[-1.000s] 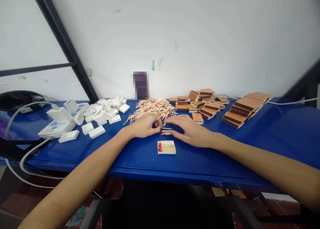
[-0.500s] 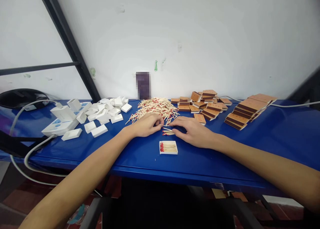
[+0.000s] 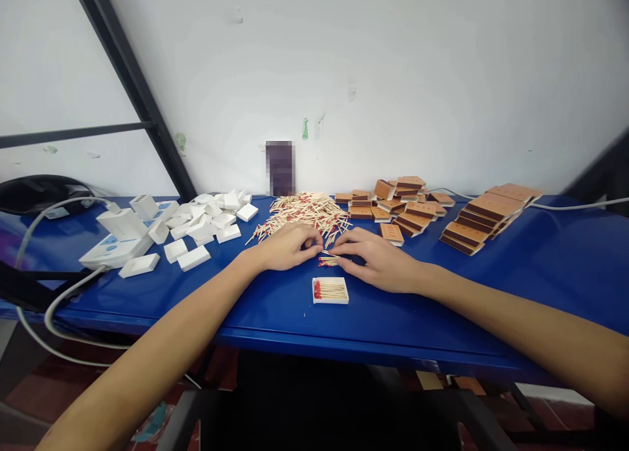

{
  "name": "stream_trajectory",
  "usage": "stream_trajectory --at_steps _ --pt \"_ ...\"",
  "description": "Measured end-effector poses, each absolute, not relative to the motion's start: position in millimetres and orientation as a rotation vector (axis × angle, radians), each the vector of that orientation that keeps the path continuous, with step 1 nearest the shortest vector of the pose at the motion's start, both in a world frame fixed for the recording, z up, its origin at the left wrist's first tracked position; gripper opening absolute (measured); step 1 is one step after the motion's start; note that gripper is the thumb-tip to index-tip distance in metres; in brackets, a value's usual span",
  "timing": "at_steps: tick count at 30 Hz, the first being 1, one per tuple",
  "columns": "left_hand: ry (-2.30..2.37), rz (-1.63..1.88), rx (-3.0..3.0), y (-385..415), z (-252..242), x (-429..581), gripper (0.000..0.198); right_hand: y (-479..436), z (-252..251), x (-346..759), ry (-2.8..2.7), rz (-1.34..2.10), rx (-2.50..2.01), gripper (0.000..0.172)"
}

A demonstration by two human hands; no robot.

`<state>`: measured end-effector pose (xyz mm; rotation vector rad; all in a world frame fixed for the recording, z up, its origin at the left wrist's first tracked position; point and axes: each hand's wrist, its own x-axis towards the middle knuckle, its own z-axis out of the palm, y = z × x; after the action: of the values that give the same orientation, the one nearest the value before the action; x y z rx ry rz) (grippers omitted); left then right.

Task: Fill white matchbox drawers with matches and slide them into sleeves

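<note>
My left hand (image 3: 287, 246) and my right hand (image 3: 376, 257) rest on the blue table (image 3: 246, 307), fingertips meeting over a small bunch of red-tipped matches (image 3: 328, 260). Both hands are curled, pinching at that bunch. Just behind them lies a big loose pile of matches (image 3: 307, 212). A white open tray (image 3: 330, 290) partly filled with matches sits in front of the hands, near the table's front edge.
Several empty white trays (image 3: 206, 225) are heaped at the left, beside a white device with a cable (image 3: 115, 244). Brown matchbox sleeves (image 3: 407, 208) lie at the right, with a neater stack (image 3: 486, 218) further right. A white wall stands behind.
The hands have stayed over the small bunch of matches; the right fingers have drawn in slightly toward the left hand. The view has shifted a little.
</note>
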<state>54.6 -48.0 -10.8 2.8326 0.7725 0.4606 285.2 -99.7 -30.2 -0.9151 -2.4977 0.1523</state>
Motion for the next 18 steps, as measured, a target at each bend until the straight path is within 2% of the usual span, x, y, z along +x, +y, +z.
stream_trajectory --at_steps 18 --pt "0.796 0.447 2.804 -50.2 -9.2 53.7 0.024 -98.7 -27.9 286.2 -2.516 0.098 -0.978 0.034"
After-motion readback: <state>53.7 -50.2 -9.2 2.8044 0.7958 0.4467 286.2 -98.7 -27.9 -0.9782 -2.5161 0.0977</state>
